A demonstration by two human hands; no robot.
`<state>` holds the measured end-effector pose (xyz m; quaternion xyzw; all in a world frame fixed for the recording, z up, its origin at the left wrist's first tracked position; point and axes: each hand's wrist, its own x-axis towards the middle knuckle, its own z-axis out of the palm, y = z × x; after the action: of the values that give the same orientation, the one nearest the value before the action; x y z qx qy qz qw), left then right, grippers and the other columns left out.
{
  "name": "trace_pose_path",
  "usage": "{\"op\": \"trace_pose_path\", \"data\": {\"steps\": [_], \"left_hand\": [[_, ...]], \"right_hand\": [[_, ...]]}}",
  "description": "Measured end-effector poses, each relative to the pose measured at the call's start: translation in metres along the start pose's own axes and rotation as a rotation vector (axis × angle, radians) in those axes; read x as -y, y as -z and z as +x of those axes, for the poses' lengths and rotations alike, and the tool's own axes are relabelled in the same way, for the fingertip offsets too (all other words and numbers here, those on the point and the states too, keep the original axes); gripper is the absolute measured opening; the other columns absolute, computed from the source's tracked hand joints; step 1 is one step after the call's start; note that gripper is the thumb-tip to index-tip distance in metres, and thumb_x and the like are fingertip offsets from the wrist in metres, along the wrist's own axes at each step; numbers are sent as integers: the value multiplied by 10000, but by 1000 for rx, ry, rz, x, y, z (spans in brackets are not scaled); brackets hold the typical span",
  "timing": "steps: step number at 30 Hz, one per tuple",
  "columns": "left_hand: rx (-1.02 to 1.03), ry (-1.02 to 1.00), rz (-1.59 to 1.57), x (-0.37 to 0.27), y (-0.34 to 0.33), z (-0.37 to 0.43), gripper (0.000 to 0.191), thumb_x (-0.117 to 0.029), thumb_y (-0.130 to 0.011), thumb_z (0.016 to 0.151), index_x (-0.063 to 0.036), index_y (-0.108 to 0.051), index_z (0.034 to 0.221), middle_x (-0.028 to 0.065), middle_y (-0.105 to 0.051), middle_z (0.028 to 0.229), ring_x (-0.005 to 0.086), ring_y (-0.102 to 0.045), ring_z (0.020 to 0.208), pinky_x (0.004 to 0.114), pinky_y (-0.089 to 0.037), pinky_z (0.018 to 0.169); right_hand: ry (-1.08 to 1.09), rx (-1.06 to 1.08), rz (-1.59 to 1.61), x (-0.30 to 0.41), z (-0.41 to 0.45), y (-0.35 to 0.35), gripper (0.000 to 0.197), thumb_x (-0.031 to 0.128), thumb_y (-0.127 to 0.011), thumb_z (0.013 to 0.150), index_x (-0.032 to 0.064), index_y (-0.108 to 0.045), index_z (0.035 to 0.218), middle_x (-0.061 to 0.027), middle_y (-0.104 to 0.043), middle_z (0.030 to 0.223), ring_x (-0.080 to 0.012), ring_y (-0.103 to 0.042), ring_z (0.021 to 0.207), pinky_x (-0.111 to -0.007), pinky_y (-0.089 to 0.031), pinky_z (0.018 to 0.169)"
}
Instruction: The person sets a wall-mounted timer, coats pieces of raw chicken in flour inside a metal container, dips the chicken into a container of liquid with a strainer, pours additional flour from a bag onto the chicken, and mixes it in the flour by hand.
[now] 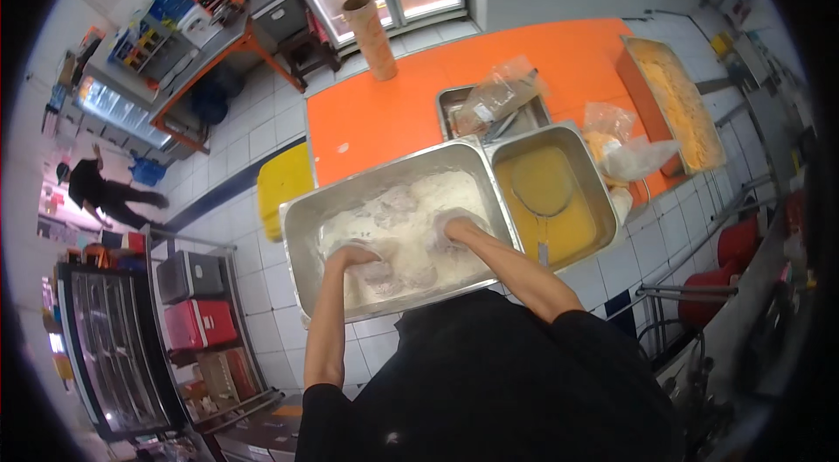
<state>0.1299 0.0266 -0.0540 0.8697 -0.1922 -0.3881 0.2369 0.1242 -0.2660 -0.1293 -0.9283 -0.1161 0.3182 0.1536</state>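
Both hands are down in white flour (pixel 452 190) inside a deep steel pan (pixel 387 175). My left hand (pixel 357 253) is in the left part of the pan, beside a flour-coated piece of food (pixel 377 275), likely raw meat. Its fingers are hidden by flour. Toward the right side, my right hand (pixel 453 229) is also coated, with its fingertips sunk out of sight. Another floured piece (pixel 419 275) lies near the front wall, and one more coated lump (pixel 396 203) is farther back. Whether either hand grips a piece is not visible.
To the right, a steel pan of yellow liquid (pixel 580 226) holds a round wire strainer (pixel 543 190). The orange table (pixel 406 108) carries a cardboard tube (pixel 370 36), a steel tray (pixel 449 101), plastic bags (pixel 639 157) and a long crumb-filled pan (pixel 678 105). A person (pixel 98 186) stands far left.
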Motion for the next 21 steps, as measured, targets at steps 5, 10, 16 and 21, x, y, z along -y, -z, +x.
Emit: {"op": "trace_pose_path", "data": {"steps": [5,10,16,21], "left_hand": [[234,329,496,-3,-13,66,547,-455,-717,724,-78,-670,1117,179,-693,1004,269,-681,880,385,-512,804],[178,367,578,-14,14,19,462,-458,-761,674,-108,-742,976,160,-699,1009,289,-652,971,395,-491,871],[53,250,626,-117,22,-20,381,-410,-745,667,-93,-750,878,135,-711,948,282,-680,883,398,-530,804],[35,113,350,-23,13,-49,606,-518,-716,695,-48,-694,1076,176,-649,1153,303,-622,1065,383,-472,933]], "right_hand": [[169,-67,-459,112,-43,63,272,231,-656,739,45,-736,921,-181,-695,996,-299,-675,922,-478,-515,795],[217,155,-416,145,-69,101,254,221,-650,768,69,-740,950,-171,-687,1050,-333,-656,985,-504,-502,843],[45,-21,-300,152,-63,72,289,235,-664,800,82,-718,1039,-116,-694,1074,-290,-651,1004,-512,-512,793],[20,274,281,121,-105,91,278,271,-624,809,81,-713,990,-153,-696,933,-231,-666,793,-396,-541,626]]}}
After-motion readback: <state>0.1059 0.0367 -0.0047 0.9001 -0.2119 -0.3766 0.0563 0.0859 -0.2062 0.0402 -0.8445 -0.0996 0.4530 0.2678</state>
